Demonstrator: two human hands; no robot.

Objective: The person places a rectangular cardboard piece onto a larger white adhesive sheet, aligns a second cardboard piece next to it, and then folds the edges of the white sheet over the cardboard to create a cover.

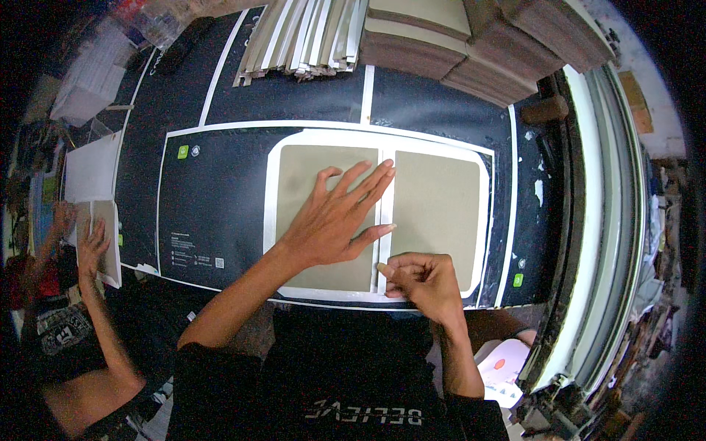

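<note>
Two grey-brown cover boards, a left one [323, 170] and a right one [440, 198], lie side by side on a white sheet [273, 173] with cut corners. Between them runs a narrow white strip [387, 202]. My left hand [342, 217] rests open over the left board, fingers spread, its fingertips and thumb reaching the strip. At the strip's near end my right hand [425, 283] is closed, thumb and curled fingers pinching around its edges. The fingers partly cover that end.
Beyond the boards lie a pile of narrow strips [301, 37] and tall stacks of grey boards [419, 51]. The dark printed table covering [209, 198] has white lines. At the left, a co-worker's hand [92, 246] presses a similar cover. A long metal rail [607, 220] borders the right side.
</note>
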